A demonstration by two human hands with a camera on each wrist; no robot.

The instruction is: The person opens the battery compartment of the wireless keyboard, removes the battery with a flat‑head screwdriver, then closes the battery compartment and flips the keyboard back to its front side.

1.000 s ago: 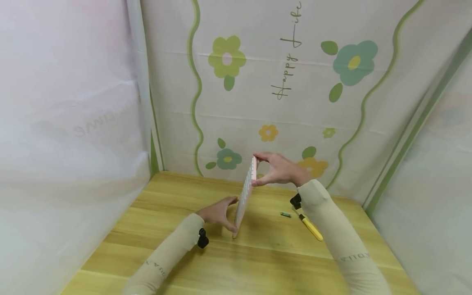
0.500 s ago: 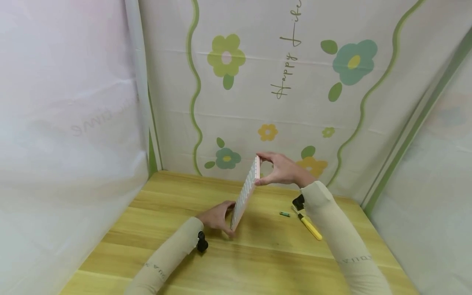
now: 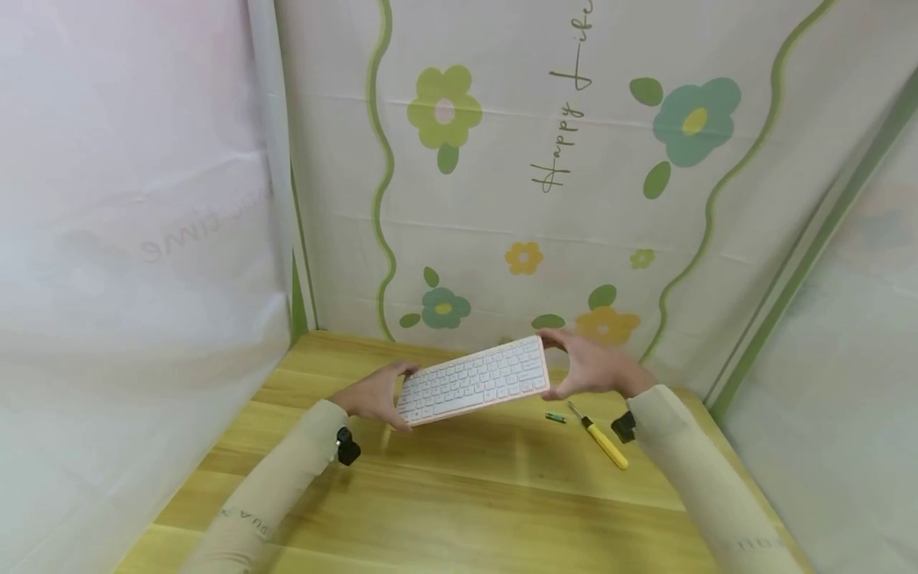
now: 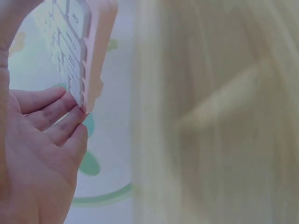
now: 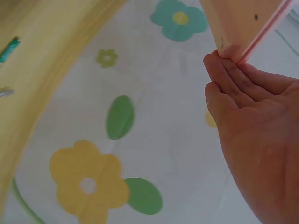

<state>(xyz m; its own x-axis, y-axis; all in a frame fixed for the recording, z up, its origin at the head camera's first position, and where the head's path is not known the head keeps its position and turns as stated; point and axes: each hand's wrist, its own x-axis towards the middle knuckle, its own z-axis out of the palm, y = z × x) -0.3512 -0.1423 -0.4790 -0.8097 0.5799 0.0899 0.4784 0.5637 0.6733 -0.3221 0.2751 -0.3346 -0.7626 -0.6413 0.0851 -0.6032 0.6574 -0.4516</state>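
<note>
A small keyboard (image 3: 473, 383) with white keys and a pink frame is held above the table, its key side towards the head camera and its right end higher. My left hand (image 3: 373, 395) grips the left end between thumb and fingers. At the right end, my right hand (image 3: 591, 367) holds the short edge the same way. In the left wrist view the fingers (image 4: 56, 112) touch the edge of the keyboard (image 4: 79, 56) beside its keys. The right wrist view shows the pink underside of the keyboard (image 5: 247, 23) against the fingertips (image 5: 224, 65).
On the wooden table (image 3: 459, 510), right of centre, lie a small green battery (image 3: 555, 417) and a screwdriver (image 3: 602, 442) with a yellow handle. A flower-printed cloth (image 3: 488, 183) hangs behind the table, with pale cloth (image 3: 143, 239) at the sides.
The keyboard was seen nearly edge-on and steeply tilted; it has turned so its keys face the head camera and lies closer to level. My hands have moved apart, the right one lower.
</note>
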